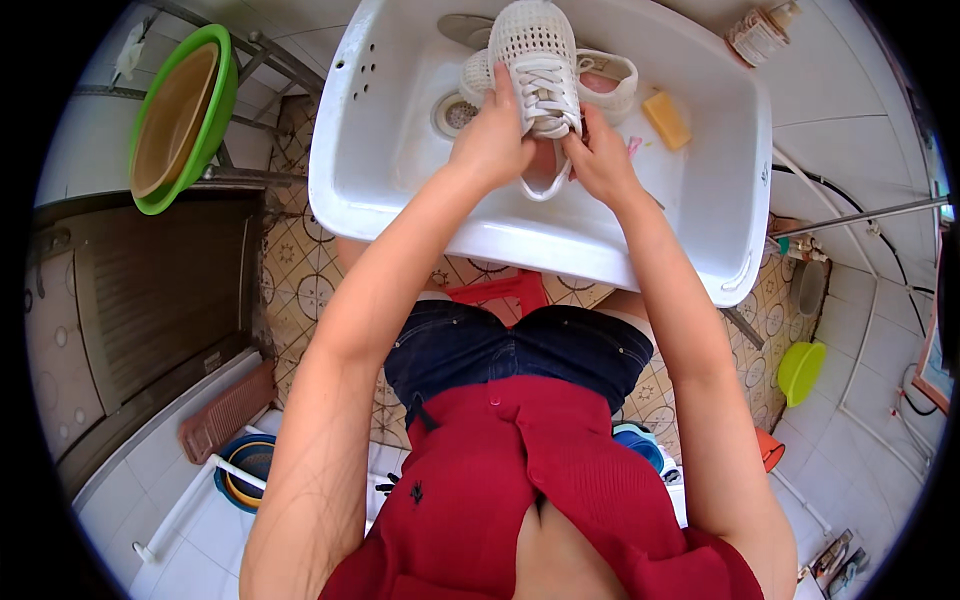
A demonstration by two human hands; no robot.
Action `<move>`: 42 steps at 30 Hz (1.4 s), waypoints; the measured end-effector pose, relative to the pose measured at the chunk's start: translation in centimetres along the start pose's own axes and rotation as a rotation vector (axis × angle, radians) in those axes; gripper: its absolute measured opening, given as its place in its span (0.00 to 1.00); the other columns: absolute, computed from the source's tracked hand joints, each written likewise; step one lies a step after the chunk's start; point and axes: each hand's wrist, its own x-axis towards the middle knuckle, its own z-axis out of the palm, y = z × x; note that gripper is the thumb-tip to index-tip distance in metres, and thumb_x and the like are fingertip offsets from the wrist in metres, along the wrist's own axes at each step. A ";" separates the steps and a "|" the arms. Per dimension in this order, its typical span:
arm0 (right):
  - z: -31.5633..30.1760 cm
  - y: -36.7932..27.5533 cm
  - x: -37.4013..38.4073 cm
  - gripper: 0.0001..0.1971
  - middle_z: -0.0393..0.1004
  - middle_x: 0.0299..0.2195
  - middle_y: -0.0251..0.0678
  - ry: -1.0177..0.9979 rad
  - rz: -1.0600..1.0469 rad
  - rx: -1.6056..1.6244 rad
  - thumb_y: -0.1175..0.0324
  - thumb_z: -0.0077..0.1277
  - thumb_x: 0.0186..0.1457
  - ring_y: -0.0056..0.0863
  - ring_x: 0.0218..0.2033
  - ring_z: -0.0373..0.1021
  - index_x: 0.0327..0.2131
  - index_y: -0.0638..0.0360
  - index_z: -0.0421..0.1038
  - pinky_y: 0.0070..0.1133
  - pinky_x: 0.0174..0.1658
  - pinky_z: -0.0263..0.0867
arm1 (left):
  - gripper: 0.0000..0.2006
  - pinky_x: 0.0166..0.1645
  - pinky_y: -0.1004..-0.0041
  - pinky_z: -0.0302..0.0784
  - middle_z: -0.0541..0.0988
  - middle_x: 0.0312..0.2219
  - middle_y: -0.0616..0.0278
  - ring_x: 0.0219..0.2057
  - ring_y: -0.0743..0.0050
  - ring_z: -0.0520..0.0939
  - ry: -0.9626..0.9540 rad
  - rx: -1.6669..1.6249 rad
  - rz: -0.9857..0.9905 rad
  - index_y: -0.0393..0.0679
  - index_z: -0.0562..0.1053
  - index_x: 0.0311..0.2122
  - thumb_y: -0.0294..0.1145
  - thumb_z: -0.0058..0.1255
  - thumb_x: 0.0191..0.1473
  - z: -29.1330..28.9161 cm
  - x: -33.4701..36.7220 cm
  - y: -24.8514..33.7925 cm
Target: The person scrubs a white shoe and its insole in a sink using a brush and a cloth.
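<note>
Over a white sink (720,200), both my hands hold a white mesh sneaker (535,50) with white laces, toe pointing away from me. My left hand (490,135) grips its left side near the heel. My right hand (600,160) grips the right side by the laces. A second white sneaker (610,85) lies in the basin behind and partly under the first. A yellow bar of soap (666,120) rests in the basin to the right of the shoes.
The drain (452,115) shows left of the shoes. A green basin with a tan one inside (180,115) sits on a metal rack at left. A bottle (760,32) stands on the sink's far right corner. Below are a patterned tile floor, a red stool (505,292), blue basins (245,470), a green bowl (800,370).
</note>
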 end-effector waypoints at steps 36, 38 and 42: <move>-4.8 -4.6 1.4 0.46 0.68 0.46 0.50 0.203 0.052 0.000 0.57 0.64 0.33 0.37 0.43 0.70 0.55 0.69 0.55 0.26 0.44 0.67 | 0.22 0.57 0.64 0.67 0.65 0.51 0.46 0.51 0.59 0.71 -0.300 -1.421 -0.550 0.30 0.60 0.53 0.38 0.37 0.61 -2.0 -0.6 -2.0; -5.0 -4.8 2.2 0.47 0.68 0.46 0.51 0.251 -0.046 -0.190 0.56 0.64 0.32 0.37 0.42 0.71 0.55 0.69 0.55 0.25 0.43 0.68 | 0.23 0.58 0.63 0.65 0.66 0.51 0.47 0.51 0.59 0.70 -0.319 -1.446 -0.525 0.31 0.60 0.53 0.40 0.38 0.61 -2.0 -0.7 -1.8; -4.4 -5.3 4.7 0.43 0.70 0.45 0.49 -0.021 0.075 0.209 0.56 0.63 0.36 0.35 0.43 0.71 0.55 0.67 0.57 0.26 0.43 0.68 | 0.24 0.56 0.66 0.65 0.70 0.48 0.53 0.49 0.66 0.72 -0.254 -1.544 -0.372 0.34 0.62 0.52 0.43 0.46 0.58 -1.2 -0.4 -1.3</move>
